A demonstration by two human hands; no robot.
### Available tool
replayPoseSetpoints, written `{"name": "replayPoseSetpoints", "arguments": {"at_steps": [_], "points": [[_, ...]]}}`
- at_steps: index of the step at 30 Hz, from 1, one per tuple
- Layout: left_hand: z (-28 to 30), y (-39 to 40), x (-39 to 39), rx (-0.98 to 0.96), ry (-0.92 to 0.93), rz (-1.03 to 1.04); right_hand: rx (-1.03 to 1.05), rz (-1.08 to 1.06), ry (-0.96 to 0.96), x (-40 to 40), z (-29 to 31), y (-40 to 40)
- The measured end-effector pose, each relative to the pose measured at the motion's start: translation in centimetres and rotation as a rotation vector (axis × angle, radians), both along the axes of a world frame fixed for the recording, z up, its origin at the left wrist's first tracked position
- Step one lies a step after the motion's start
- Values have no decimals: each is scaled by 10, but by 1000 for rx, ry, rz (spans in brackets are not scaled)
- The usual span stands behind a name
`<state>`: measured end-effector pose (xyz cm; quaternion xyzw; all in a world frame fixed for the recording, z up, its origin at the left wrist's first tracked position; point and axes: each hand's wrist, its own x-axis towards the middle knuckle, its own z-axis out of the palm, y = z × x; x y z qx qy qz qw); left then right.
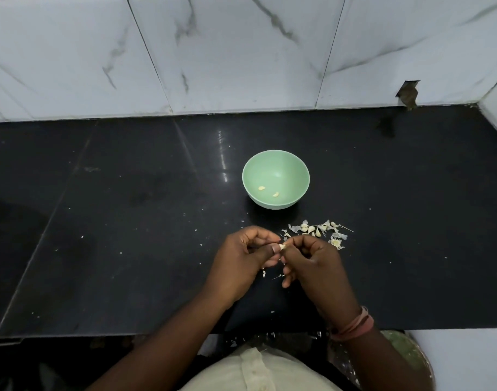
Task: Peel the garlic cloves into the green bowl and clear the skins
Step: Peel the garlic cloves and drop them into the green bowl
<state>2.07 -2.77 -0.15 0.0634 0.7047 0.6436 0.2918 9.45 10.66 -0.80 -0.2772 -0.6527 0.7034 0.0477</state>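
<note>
The green bowl (275, 165) stands on the black counter with two peeled cloves (261, 188) lying in its bottom. Just in front of it my left hand (241, 262) and my right hand (312, 263) meet, both pinching one small garlic clove (282, 246) between thumbs and fingertips. To the right of my hands, and nearer the bowl, lies a loose heap of unpeeled cloves and papery skins (316, 231). A few skin scraps (264, 274) rest on the counter under my hands.
The black counter (129, 221) runs wide to both sides, dotted with tiny skin flecks. A white marble-look tiled wall (241, 52) rises behind it, with a broken notch (408, 93) at the right. The counter's front edge is close to my body.
</note>
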Motion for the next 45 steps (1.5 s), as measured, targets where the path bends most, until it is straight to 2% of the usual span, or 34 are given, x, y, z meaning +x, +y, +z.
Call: {"name": "replayPoseSetpoints", "arguments": {"at_steps": [5, 15, 20, 22, 25, 33, 39, 45], "points": [[-6, 3, 2, 22, -33, 48, -160, -86, 2, -3, -7, -10], [-12, 17, 26, 252, -274, 181, -82, 20, -37, 7, -8, 12], [-9, 18, 27, 411, -529, 343, -233, -26, -42, 6, -11, 8], [-10, 15, 27, 434, -572, 379, -280, -65, -55, 8, -14, 6], [-10, 10, 27, 421, -575, 401, -222, -89, -67, 10, -19, 4], [-10, 9, 28, 402, -586, 425, 126, -48, -2, 6, -19, 0], [-12, 10, 26, 383, -555, 428, 23, -14, 72, 5, -15, 1], [-10, 11, 26, 353, -497, 379, 34, 7, 71, 1, -18, 1]]}}
